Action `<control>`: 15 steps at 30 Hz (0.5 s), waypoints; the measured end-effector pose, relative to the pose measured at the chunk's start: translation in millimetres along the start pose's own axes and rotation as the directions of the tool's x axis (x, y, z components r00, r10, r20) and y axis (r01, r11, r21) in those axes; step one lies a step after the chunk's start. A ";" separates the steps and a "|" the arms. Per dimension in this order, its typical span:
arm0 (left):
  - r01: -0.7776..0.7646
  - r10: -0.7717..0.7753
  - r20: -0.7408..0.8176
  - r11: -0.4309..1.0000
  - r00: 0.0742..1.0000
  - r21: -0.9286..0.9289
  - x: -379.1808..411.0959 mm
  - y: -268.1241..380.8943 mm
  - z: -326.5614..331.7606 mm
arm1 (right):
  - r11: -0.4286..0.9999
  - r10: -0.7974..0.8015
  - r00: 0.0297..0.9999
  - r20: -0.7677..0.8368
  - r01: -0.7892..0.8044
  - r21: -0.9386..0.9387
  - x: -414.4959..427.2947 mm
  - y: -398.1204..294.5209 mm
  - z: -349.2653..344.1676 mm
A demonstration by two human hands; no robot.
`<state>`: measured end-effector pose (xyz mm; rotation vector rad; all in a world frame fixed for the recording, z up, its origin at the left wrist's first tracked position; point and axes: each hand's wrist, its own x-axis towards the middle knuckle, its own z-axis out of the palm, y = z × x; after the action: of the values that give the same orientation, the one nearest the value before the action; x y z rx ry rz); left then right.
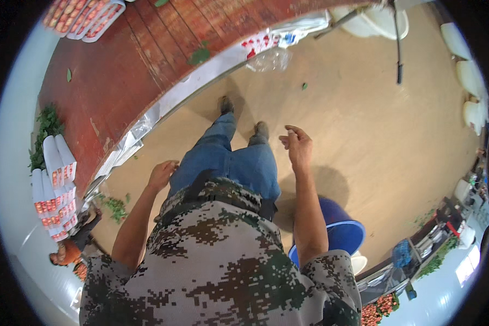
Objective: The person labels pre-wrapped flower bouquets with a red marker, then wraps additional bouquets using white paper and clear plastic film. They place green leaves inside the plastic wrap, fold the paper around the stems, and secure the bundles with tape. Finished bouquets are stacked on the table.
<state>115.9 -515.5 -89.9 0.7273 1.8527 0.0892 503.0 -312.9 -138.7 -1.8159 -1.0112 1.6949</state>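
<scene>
My left hand (161, 176) hangs beside my left thigh with its fingers loosely bent. Nothing shows in it. Out in front of my right thigh, my right hand (298, 146) is held over the floor, its fingers partly curled and apart, with nothing in them. A large blue plastic bucket (348, 234) stands on the floor by my right forearm, which hides part of it. To my left and front runs a worn red wooden table (118, 73), with loose green leaves (199, 56) lying on it. Neither hand touches the table or the bucket.
White-wrapped flower bunches (57, 195) are stacked at the table's left end, with more wrapped bunches (85, 18) at its far end. A person in orange (67, 252) is at the left. White tubs (385, 20) and a dark pole (398, 53) are ahead; leaf scraps (116, 208) litter the floor.
</scene>
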 end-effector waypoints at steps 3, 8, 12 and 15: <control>-0.114 0.105 0.051 0.957 0.993 0.268 -34.1 -62.9 24.1 | 1.000 0.015 0.999 0.029 -0.015 -0.015 -4.8 75.7 -18.8; 0.040 -0.100 0.122 0.905 0.987 0.423 -55.3 -42.7 41.6 | 0.976 0.203 0.977 0.071 -0.208 0.065 -48.6 180.3 -3.5; 0.066 -0.126 0.114 0.902 0.985 0.426 -64.2 -65.6 44.9 | 0.960 0.114 0.993 0.042 -0.100 -0.261 -97.8 285.4 24.4; -0.072 0.029 0.122 0.927 0.992 0.368 -74.8 -118.9 44.8 | 0.948 0.260 0.965 -0.024 -0.260 -0.183 -134.9 309.9 40.1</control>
<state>119.5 -662.9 -92.9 1.0207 1.7583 -0.2750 530.4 -616.2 -290.6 -2.1503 -0.9925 1.8024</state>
